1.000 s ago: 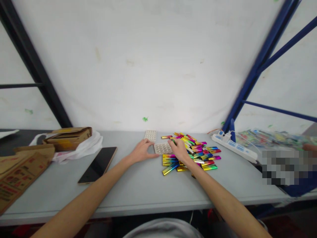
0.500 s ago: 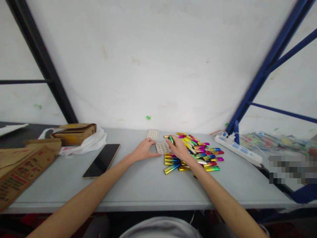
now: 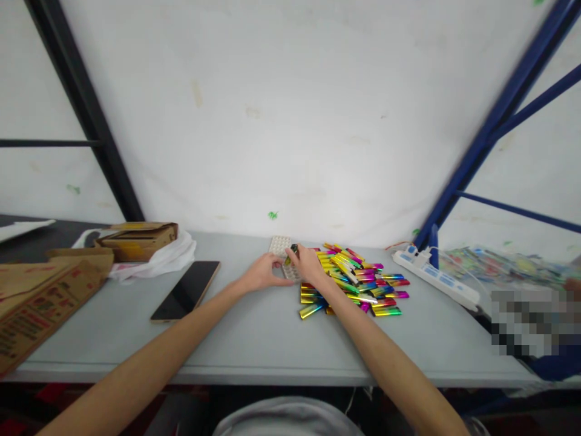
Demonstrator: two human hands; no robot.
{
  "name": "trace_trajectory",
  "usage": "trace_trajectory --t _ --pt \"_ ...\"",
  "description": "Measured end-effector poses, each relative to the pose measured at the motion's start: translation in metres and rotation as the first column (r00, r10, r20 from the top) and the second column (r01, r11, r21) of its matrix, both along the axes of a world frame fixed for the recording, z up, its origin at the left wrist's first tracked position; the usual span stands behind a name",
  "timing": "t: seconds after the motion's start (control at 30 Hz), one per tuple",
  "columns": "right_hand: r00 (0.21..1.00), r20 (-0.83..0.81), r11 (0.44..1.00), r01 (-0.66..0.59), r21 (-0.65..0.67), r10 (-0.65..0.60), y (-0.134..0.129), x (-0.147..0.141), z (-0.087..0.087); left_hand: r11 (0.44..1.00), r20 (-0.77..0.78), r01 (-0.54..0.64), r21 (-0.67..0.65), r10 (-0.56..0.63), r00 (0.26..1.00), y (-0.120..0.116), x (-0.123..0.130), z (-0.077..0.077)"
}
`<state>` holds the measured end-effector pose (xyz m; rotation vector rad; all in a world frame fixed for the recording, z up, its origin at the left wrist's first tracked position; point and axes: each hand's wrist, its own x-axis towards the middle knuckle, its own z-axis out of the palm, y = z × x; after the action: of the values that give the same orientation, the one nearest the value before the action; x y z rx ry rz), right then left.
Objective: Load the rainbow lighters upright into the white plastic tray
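A pale tray with rows of small cells (image 3: pixel 291 274) lies on the grey table, partly hidden by my hands. My left hand (image 3: pixel 265 272) is at its left edge, thumb and fingers apart around that side. Over the tray, my right hand (image 3: pixel 306 264) pinches a lighter-like piece (image 3: pixel 294 247) with a dark end, held upright. Behind them is a second pale tray (image 3: pixel 279 244), flat near the wall. To the right spreads a pile of shiny multicoloured lighter-like pieces (image 3: pixel 358 278), partly under my right wrist.
A black phone (image 3: pixel 186 291) lies left of my left hand. Farther left are a cardboard box (image 3: pixel 138 242) on a white plastic bag (image 3: pixel 170 260) and a larger carton (image 3: pixel 49 303). A white power strip (image 3: pixel 436 278) is at the right.
My right hand has moved left from the pile side to the tray's upper left, with the piece in its fingers. My left hand has barely moved.
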<state>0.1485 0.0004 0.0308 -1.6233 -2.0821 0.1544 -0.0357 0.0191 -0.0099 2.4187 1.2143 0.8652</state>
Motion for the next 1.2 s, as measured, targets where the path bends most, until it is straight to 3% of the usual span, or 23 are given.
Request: trace_trajectory --t 0.27,0.57,0.7,0.8,0.93,1.03,1.2 --pt "0.993 0.116 1.000 -0.020 -0.009 0.021 0.001 -0.005 -0.004 0.999 -0.083 0.019 -0.029 -0.022 0.996 0.002 -0.002 0.004" --pt "0.986 0.164 0.999 -0.034 0.006 0.032 0.000 -0.009 -0.009 0.999 -0.076 0.048 0.001 -0.048 0.996 0.002 -0.003 0.005" --pt "0.989 0.139 0.998 -0.048 0.046 0.042 0.002 0.021 -0.004 0.997 -0.066 0.070 0.010 -0.069 0.995 0.001 -0.004 0.009" --pt "0.979 0.180 0.993 0.077 0.094 -0.093 0.004 0.062 -0.001 0.995 -0.082 0.098 0.008 -0.097 0.992 0.000 -0.005 0.012" --pt "0.960 0.281 0.999 0.029 -0.027 -0.020 0.004 0.107 -0.004 0.993 -0.093 0.121 -0.013 -0.122 0.988 -0.003 -0.006 0.015" --pt "0.956 0.288 0.996 -0.029 -0.083 0.052 0.005 0.118 -0.004 0.991 -0.105 0.130 -0.017 -0.131 0.986 -0.004 -0.006 0.016" --pt "0.962 0.270 0.996 -0.003 -0.093 0.028 0.005 0.118 0.004 0.992 -0.101 0.130 -0.006 -0.130 0.986 -0.003 -0.006 0.015"
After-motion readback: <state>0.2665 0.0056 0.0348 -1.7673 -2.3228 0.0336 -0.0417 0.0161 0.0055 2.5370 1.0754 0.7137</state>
